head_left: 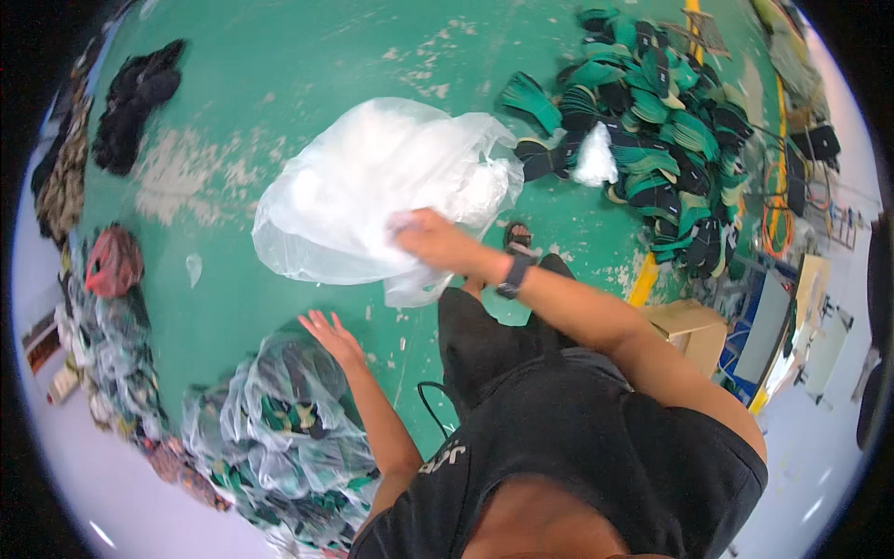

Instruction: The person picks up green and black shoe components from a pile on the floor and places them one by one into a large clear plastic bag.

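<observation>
While the right hand [430,238] grips a large crumpled clear plastic bag [372,186] held above the green floor [279,56], the left hand [331,334] hangs empty, fingers spread. Just below it lies a heap of bagged green-and-black pieces [279,429].

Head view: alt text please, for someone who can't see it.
Seen from above, a person's right hand grips a large clear plastic bag over a green floor, while the left hand hangs open above bagged green-and-black pieces. A loose pile of green-and-black pieces lies upper right.
</observation>
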